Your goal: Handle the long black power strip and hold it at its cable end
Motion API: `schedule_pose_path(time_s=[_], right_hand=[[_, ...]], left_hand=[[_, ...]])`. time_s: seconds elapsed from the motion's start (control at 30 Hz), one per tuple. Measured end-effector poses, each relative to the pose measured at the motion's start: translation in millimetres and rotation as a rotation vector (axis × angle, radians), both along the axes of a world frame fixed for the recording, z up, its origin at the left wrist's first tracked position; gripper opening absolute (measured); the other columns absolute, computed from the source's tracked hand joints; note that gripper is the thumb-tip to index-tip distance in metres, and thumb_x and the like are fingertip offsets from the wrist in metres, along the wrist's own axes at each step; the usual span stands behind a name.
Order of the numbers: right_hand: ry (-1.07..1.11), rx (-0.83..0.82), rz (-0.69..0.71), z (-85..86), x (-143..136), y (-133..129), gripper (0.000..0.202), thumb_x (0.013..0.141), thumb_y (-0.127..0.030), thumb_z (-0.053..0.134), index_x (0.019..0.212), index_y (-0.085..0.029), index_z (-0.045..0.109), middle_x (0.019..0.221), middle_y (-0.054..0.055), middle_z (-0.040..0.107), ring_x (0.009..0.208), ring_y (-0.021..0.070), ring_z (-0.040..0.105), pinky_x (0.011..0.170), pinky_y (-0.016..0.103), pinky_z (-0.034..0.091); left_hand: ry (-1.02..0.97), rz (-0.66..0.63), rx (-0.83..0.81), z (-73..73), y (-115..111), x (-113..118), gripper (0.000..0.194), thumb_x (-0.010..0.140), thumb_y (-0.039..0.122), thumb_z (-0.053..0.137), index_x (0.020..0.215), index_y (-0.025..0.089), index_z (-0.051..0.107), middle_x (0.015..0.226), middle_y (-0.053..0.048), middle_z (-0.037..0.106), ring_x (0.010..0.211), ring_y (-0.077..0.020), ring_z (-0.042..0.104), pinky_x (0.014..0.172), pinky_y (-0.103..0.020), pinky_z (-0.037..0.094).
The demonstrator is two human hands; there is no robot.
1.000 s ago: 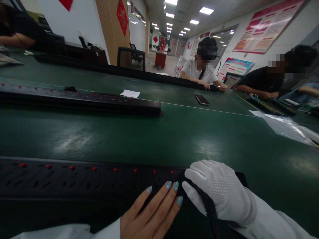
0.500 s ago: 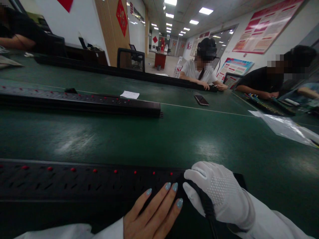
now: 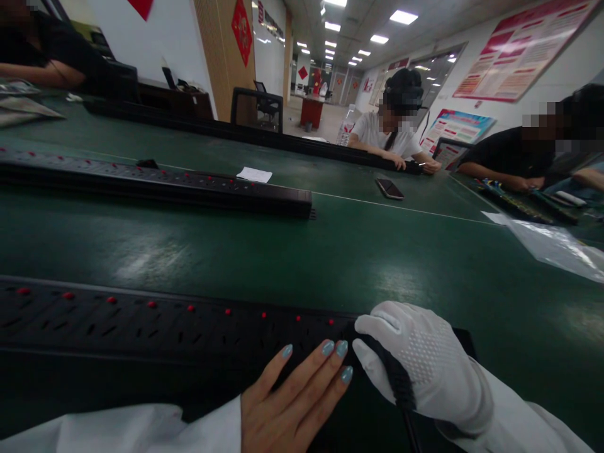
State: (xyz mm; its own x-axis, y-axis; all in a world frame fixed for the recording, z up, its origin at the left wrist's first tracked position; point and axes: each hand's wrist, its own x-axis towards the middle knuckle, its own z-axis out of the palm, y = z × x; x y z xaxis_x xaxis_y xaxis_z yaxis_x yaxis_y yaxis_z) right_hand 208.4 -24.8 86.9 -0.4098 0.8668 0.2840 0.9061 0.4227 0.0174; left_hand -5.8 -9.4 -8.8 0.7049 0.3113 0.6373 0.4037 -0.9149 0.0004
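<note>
A long black power strip with a row of red dots and slotted sockets runs along the near side of the table. My left hand, bare with pale blue nails, lies on the strip near its right end, fingers stretched out. Just right of it, my right hand, in a white dotted glove, is closed around a black power plug. The plug's cord hangs toward me from its ribbed neck. Its front is against the strip's right end; my glove hides whether its pins are inside a socket.
A second black power strip lies farther back on the green table, near a white paper and a phone. A clear plastic bag is at the right. Co-workers sit along the far side and right.
The view has turned slightly, so most things appear farther right. The near strip's left part sits higher in the picture. Both hands keep their places on the strip.
</note>
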Motion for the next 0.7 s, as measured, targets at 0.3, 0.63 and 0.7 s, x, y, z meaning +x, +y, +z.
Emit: schedule_pose_path(time_s=[0.3, 0.63, 0.7], right_hand=[[0.024, 0.004, 0.018, 2.0, -0.8, 1.4, 0.013, 0.084, -0.026, 0.049, 0.083, -0.019, 0.06, 0.069, 0.0, 0.053, 0.058, 0.0116, 0.047, 0.055, 0.026, 0.032], [0.024, -0.021, 0.018, -0.2, 1.3, -0.7, 0.013, 0.085, -0.027, 0.049, 0.086, -0.02, 0.06, 0.072, 0.001, 0.053, 0.062, 0.0131, 0.047, 0.058, 0.027, 0.032], [0.027, -0.04, 0.019, -0.4, 1.6, -0.4, 0.014, 0.085, -0.028, 0.048, 0.086, -0.02, 0.06, 0.073, 0.001, 0.053, 0.063, 0.0131, 0.047, 0.058, 0.027, 0.032]], left_hand=[[-0.039, 0.026, 0.025, 0.8, -0.1, 4.1, 0.037, 0.091, 0.026, 0.051, 0.127, 0.021, 0.052, 0.149, -0.003, 0.027, 0.139, -0.0163, 0.02, 0.112, -0.039, 0.008], [-0.013, 0.005, 0.023, 2.0, 0.3, 2.0, 0.045, 0.096, 0.046, 0.037, 0.129, 0.018, 0.051, 0.148, -0.006, 0.03, 0.139, -0.0188, 0.021, 0.112, -0.04, 0.006], [-0.017, 0.015, 0.023, 2.6, -0.1, 2.3, 0.044, 0.096, 0.044, 0.039, 0.13, 0.018, 0.051, 0.148, -0.005, 0.031, 0.139, -0.0189, 0.021, 0.112, -0.041, 0.006]])
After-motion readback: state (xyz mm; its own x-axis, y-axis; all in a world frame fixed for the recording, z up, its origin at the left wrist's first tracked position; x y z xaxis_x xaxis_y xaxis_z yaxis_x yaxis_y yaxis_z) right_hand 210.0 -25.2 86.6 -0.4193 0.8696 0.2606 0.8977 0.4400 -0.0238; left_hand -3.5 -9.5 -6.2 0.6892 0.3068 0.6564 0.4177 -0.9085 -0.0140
